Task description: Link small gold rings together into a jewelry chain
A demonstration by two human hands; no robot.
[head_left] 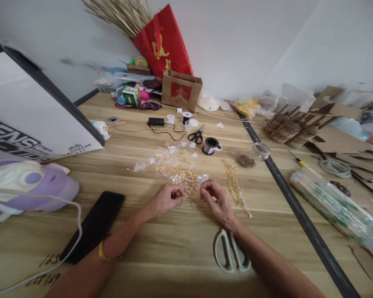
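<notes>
My left hand (168, 198) and my right hand (214, 199) rest close together on the wooden table (161, 244), both with fingers curled in a pinch. Between their fingertips lies a heap of small gold pieces in clear bags (188, 182); what each pinch holds is too small to make out. A tiny ring-like piece (193, 204) lies on the table between the hands. Gold chains (236, 188) lie just right of my right hand. Pale green scissors (231, 252) sit under my right forearm.
A black phone (95, 225) lies at the left, beside a purple and white device (27, 184) with a white cable. Black scissors (196, 135), a thread spool (210, 145), a dish of beads (247, 161), a paper bag (180, 89) and cardboard pieces (329, 132) lie farther back.
</notes>
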